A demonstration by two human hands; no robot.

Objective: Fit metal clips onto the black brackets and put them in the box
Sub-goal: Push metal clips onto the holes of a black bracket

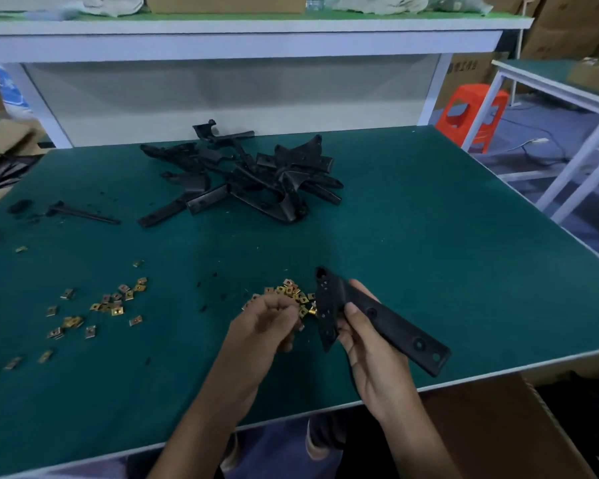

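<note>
Your tally, by kind:
1 held bracket [388, 323]; 1 lone bracket [83, 213]; 1 bracket pile [256, 174], pcs uncountable; 2 clip scatters [115, 302], dozens approx; 1 box [498, 426]; 1 stool [471, 112].

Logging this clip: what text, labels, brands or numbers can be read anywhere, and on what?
No text is legible enough to quote.
Brown cardboard box, upper right background: dark printed characters, too blurred to read.
Blue plastic bag, far left: pale print, too blurred.
Long black plastic bracket held in the right hand: no markings visible.
</note>
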